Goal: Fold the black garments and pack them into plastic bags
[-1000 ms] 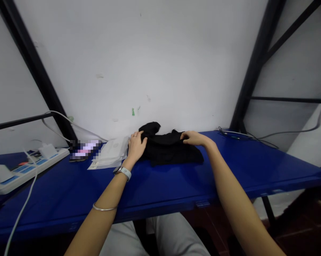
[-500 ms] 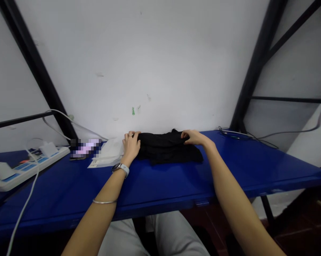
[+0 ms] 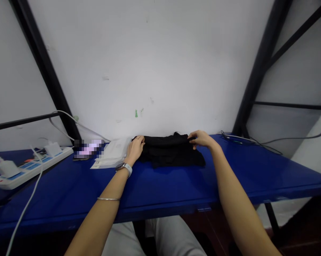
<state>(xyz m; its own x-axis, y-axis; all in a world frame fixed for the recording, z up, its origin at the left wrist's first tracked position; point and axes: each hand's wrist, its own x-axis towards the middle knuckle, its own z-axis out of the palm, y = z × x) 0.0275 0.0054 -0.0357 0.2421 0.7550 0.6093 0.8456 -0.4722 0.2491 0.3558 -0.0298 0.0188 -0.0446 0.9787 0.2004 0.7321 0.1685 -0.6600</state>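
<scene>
A black cloth garment lies folded in layers on the blue table, close to the wall; its exact kind does not show. My left hand is closed on the upper layer at the garment's left end, beside the white papers. At the right end, my right hand pinches the top edge between thumb and fingers, lifting it slightly. The upper layer stretches between both hands, while the lower part rests flat toward me.
White papers and a phone lie left of the garment. Farther left are a white power strip with plugged-in chargers and a trailing white cable. Thin dark cables lie at the back right, near a black metal post.
My right hand has shifted a little right, pulling the garment's top edge out straighter. My left hand has curled more over the left end. The camera view has moved slightly.
</scene>
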